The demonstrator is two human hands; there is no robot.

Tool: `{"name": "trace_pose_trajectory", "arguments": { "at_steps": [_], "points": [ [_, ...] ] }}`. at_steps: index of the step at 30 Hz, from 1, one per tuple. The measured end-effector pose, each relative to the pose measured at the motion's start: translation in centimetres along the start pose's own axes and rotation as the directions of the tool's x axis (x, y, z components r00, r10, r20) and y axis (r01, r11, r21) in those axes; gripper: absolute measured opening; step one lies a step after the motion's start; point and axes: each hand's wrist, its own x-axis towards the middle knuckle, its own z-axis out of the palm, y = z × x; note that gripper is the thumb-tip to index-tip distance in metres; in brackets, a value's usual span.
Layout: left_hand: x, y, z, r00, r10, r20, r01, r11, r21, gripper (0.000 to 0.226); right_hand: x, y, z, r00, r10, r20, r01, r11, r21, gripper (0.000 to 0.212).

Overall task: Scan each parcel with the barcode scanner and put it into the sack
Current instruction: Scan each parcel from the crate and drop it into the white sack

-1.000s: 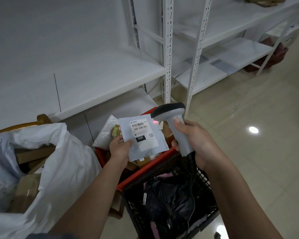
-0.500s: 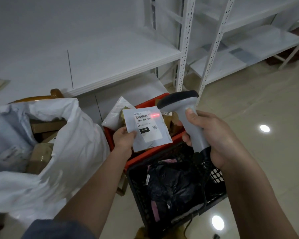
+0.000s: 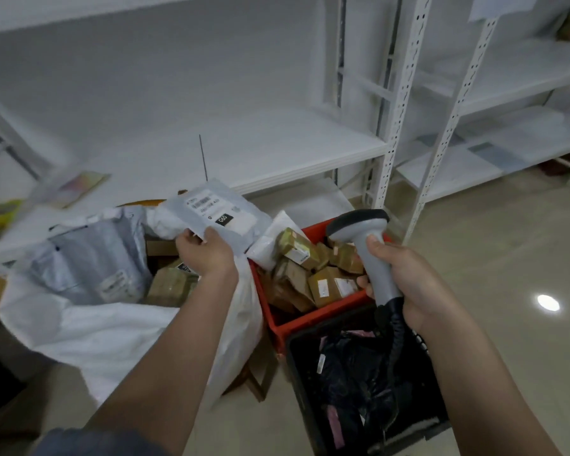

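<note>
Grey plastic film, a flat mailer (image 3: 216,217), is what the left hand (image 3: 208,255) pinches by its near corner, thumb on top and fingers curled beneath. The head view is the only one. A second ago this parcel was held over the red crate (image 3: 313,319) with the scanner's red light on its label; now it is away to the left, over the open mouth of the white sack (image 3: 106,337), and no red light falls on it. I judge the scan done and the drop into the sack the step in hand, though the mailer is not yet released.

The mailer lies nearly flat, label up, its long axis running from the near-left corner in the hand toward the far right, with the black "060" patch reading turned sideways. Motion blur smears the label, so its tilt is possibly a little steeper than it looks.

The right hand (image 3: 408,278) wraps fully round the grip of the barcode scanner (image 3: 366,245), forefinger at the front. The scanner's handle stands roughly upright and its dark head points left, over the cardboard boxes (image 3: 323,281) that wait in the crate. Inside the sack lie a grey bag (image 3: 89,261) and some brown parcels. A black crate (image 3: 359,383) sits nearer, below the scanner's cable.
</note>
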Motion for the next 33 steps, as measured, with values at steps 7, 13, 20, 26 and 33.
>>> {"name": "trace_pose_trajectory", "arguments": {
  "at_steps": [7,13,20,26,33],
  "points": [
    [1.1,0.5,-3.3,0.974,-0.218,0.064,0.207,0.968,0.143,0.045,0.6,3.9,2.6,0.996,0.085,-0.005,-0.085,0.996,-0.02,0.035],
    [-5.0,-4.0,-3.3,0.844,-0.372,0.387,0.295,0.924,0.245,0.013,2.0,6.5,-1.0,0.966,0.211,-0.149,-0.223,0.972,-0.068,0.04],
    [-9.3,-14.0,-4.1,0.612,-0.633,0.475,0.117,0.666,0.737,0.012,5.5,9.9,-7.9,0.914,0.306,-0.266,-0.326,0.945,-0.033,0.033],
    [-14.7,-28.4,-5.5,0.487,-0.647,0.587,-0.351,0.471,0.81,0.012,11.3,16.1,-15.4,0.855,0.41,-0.318,-0.455,0.887,-0.08,0.036],
    [-21.5,-43.5,-6.5,0.072,-0.812,0.579,-0.783,0.313,0.537,0.056,15.3,24.5,-23.9,0.797,0.453,-0.4,-0.513,0.857,-0.053,0.028]
  ]
}}
